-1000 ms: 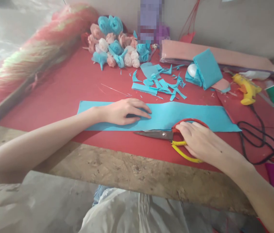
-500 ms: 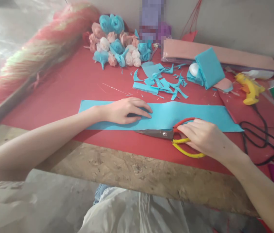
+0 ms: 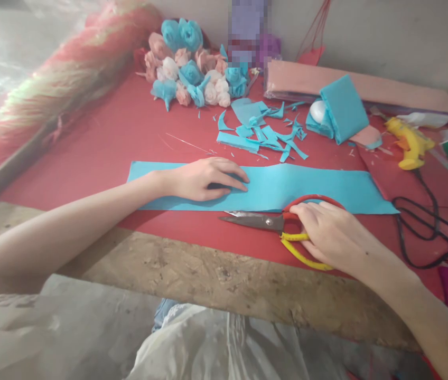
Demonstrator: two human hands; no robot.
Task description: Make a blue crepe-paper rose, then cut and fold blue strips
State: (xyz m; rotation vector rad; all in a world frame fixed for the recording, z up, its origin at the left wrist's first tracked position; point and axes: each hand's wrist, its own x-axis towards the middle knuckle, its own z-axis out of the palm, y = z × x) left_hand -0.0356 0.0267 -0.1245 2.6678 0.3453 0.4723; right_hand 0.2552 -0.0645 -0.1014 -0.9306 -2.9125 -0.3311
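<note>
A long strip of blue crepe paper lies flat along the front of the red tabletop. My left hand rests on it with the fingers spread, palm down. In my right hand is a pair of scissors with one red and one yellow handle. Their blades point left, slightly parted, beside the near edge of the strip. Part of the handles is hidden by my fingers.
Blue paper scraps lie beyond the strip. Paper roses are heaped at the back. To the right are a folded blue piece, a yellow glue gun and its black cord. A pink fringe bundle runs along the left.
My right hand has shifted slightly down, and the scissors' blades and handles have spread a little further apart. The left hand stays on the paper.
</note>
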